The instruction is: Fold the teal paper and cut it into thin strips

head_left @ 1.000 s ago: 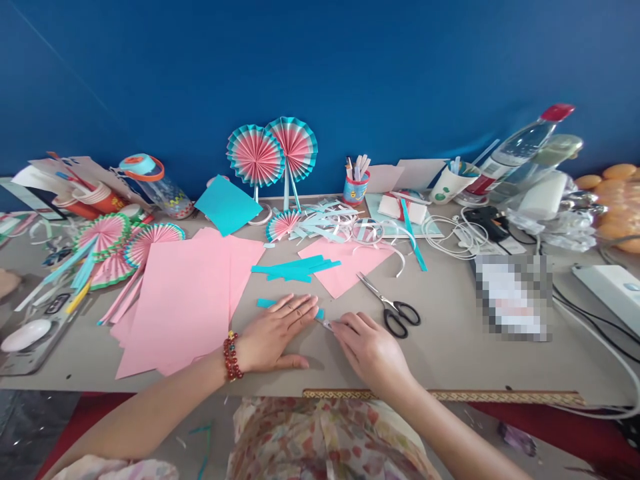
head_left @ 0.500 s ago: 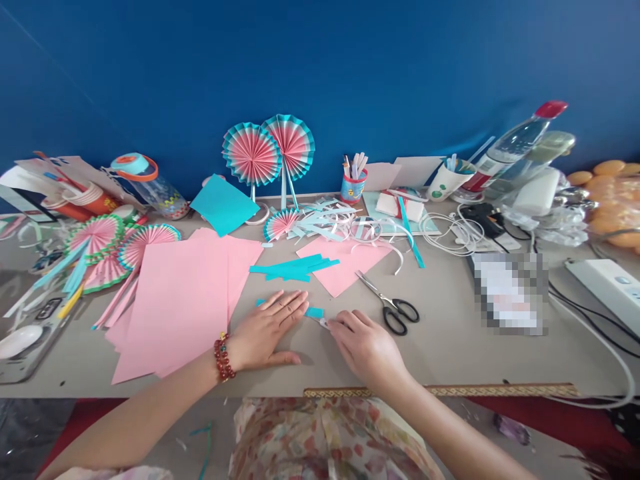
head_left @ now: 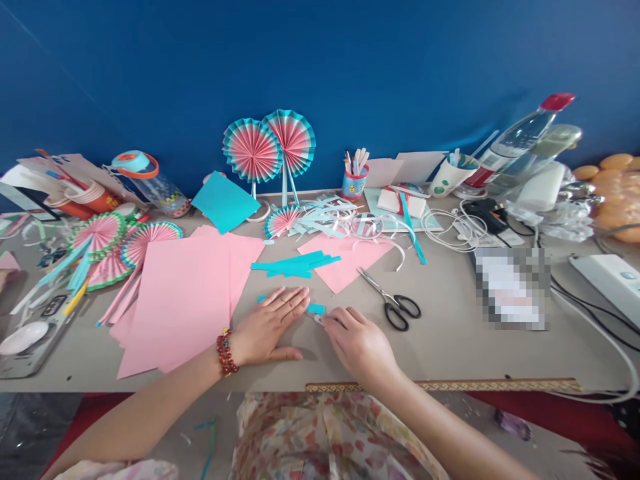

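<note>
My left hand lies flat with its fingers stretched out, pressing a blue paper strip on the table; both ends of the strip show past the fingers. My right hand is closed just to the right, its fingertips pinching what looks like a small white craft knife. The thin tip points toward my left hand, below the strip's right end; the rest is hidden in my fingers. Several cut blue strips lie in a loose pile beyond my hands. Black-handled scissors rest, slightly parted, to the right.
Pink paper sheets are stacked at left, with folded paper fans beside them. A pink square, paper scraps, a pen cup and standing fans are farther back. A phone and cables lie at right.
The view has shifted slightly. My left hand stays flat on the strip, and my right hand stays pinched beside it with hardly any movement.
</note>
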Tool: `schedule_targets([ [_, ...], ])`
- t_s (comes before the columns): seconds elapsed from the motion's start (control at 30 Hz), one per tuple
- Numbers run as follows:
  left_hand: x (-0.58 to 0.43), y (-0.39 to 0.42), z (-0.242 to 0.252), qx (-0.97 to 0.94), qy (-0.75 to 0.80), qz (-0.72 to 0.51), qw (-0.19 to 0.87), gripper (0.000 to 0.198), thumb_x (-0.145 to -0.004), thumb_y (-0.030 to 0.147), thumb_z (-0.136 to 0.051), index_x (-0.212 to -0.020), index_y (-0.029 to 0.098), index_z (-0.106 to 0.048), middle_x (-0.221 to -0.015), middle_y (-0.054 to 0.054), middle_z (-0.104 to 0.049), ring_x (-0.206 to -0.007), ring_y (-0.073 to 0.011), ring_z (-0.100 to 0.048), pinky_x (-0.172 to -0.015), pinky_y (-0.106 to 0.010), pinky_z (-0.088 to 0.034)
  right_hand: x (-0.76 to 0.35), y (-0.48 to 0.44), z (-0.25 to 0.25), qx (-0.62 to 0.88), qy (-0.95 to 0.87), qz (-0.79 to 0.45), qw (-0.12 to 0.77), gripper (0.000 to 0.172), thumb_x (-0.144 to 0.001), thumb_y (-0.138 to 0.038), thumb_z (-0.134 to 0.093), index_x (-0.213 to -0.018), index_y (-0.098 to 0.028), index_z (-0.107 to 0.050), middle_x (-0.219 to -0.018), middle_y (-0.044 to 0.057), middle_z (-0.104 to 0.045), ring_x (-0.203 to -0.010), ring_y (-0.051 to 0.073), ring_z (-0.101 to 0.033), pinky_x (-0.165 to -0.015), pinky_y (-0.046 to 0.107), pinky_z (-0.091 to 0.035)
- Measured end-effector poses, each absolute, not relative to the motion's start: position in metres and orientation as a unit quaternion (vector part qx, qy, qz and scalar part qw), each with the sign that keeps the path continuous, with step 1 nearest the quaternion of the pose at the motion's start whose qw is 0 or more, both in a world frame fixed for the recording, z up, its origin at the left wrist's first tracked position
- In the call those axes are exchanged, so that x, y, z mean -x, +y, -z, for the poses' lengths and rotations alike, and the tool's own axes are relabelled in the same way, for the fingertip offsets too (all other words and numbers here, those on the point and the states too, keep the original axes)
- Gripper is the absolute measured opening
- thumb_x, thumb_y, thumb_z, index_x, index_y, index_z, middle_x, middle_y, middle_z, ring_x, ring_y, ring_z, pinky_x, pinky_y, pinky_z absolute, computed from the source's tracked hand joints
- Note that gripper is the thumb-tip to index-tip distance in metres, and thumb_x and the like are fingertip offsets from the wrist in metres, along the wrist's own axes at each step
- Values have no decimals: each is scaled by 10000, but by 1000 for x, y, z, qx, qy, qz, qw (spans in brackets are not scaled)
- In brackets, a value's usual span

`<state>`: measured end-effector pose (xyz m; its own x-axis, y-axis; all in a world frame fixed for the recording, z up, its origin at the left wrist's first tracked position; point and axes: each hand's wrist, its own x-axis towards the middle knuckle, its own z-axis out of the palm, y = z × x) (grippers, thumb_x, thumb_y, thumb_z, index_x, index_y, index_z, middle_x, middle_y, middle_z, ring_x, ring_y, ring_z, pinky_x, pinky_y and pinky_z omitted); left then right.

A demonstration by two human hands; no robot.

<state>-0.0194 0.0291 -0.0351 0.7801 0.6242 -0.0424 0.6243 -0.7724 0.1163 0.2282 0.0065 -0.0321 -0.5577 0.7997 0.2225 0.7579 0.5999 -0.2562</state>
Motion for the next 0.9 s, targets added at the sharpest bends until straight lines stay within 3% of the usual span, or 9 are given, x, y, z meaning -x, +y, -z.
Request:
schedule_targets([
  [0.13,21,30,31,-939,332,-5,90,997,-900,772,-336,-1593,147,14,-1653,-126,-108,-1521,-294,-149,-1238,-468,-116,-222,8,29,447,-880,-71,141,167,-947,-130,-541,-1021,-190,-678,-928,64,-650,-839,190,-565,-707,292,-451],
  [0.33,41,30,22,-928,356,-33,107,850,-982,660,-289,-1593,175,49,-1655,-123,-88,-1527,-284,-127,-1238,-475,-142,-221,9,28,445,-882,-68,138,194,-952,-112,-523,-1030,-192,-682,-927,66,-649,-838,188,-565,-695,290,-437],
  [0.6,44,23,31,-930,361,17,68,961,-917,754,-324,-1595,145,-17,-1652,-133,-108,-1525,-289,-127,-1234,-457,-101,-216,11,28,443,-886,-46,131,146,-953,-134,-545,-935,-185,-681,-877,54,-632,-796,187,-551,-650,302,-402],
  [0.9,45,24,31,-931,358,1,70,966,-906,757,-352,-1595,156,-40,-1650,-133,-136,-1520,-286,-153,-1232,-459,-131,-205,10,32,446,-884,-41,136,131,-957,-153,-553,-982,-192,-675,-905,52,-634,-805,179,-547,-647,298,-388],
])
